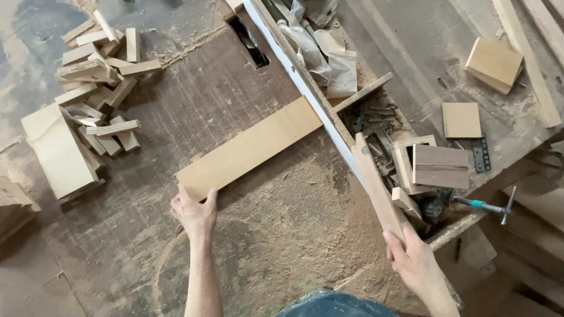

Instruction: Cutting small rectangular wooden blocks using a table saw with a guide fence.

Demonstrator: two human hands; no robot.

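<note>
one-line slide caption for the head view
Left hand pushes a plywood board on a sawdusty table; right hand grips a wooden strip.

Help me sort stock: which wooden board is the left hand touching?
The long pale board lying flat on the saw table; the left hand presses its near end.

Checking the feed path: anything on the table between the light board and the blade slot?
Nothing visible. The left hand presses the light board's near end; between it and the blade slot lie only bare table and sawdust.
</note>
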